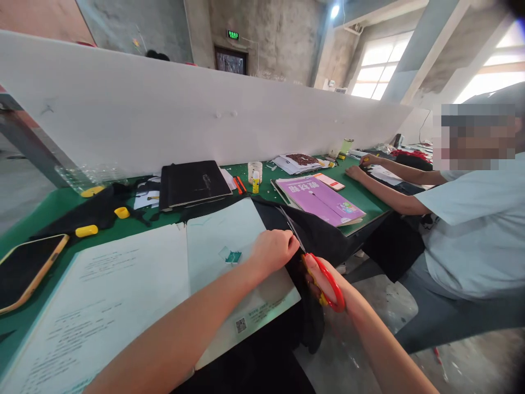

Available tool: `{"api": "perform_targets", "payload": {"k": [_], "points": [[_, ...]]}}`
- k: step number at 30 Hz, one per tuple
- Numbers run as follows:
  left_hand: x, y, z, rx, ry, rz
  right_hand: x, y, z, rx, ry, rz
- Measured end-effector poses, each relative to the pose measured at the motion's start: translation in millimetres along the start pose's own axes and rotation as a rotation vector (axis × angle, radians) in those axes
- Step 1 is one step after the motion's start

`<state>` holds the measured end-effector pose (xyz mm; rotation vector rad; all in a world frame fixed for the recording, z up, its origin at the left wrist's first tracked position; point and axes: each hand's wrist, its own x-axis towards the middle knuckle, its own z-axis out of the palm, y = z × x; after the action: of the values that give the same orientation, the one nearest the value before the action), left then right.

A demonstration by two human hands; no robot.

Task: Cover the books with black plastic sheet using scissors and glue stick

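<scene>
My right hand [322,276] grips a pair of scissors [335,290] with red and yellow handles. Their blades point away from me and lie along black cloth [324,227], close to my left hand. Curled closed over the right edge of an open book [217,230], my left hand [276,249] grips the black cloth beside it; its fingertips are hidden. The cloth runs from behind the book, under its right side and down over the table's front edge. The book's pages are pale, with printed text on the left part.
On the green table [266,191] are a phone [30,268], yellow caps [87,231], a black folder [194,185], a glue stick [256,181] and a purple book [322,200]. A white partition [164,104] stands behind. At right sits a co-worker [479,230].
</scene>
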<state>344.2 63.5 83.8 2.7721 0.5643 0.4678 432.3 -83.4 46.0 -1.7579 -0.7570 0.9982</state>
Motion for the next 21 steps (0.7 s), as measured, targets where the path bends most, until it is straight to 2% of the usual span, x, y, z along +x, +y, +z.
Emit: {"api": "perform_targets", "payload": {"k": [2,4,5,7,9,11,15,18,21], "points": [[4,-6,-11.2,-0.017,0.013,-0.074,-1,2,-1,-0.027,0.019,-0.003],[12,-17,-26.8,0.005,0.085,-0.153,-3,1,-1,-0.084,0.026,-0.004],[18,-24,-35.1,0.039,0.157,-0.152,-3,1,-1,-0.112,0.028,-0.010],[32,-40,-50.3,0.132,0.261,-0.020,-5,-3,-2,-0.174,0.043,-0.018],[49,-56,-61.4,0.183,0.201,0.155,-6,-8,-2,-0.240,0.072,-0.029],[70,-69,-68.3,0.143,0.037,0.231,-7,-13,-1,-0.321,0.095,-0.055],[108,-80,-75.8,-0.095,-0.084,0.081,-9,-18,-2,-0.447,0.148,-0.109],[127,-76,-78.2,-0.234,-0.085,-0.020,-8,-14,-5,-0.468,0.150,-0.099],[138,-72,-75.6,-0.304,-0.049,-0.115,-7,-13,-6,-0.335,0.087,-0.027]]}}
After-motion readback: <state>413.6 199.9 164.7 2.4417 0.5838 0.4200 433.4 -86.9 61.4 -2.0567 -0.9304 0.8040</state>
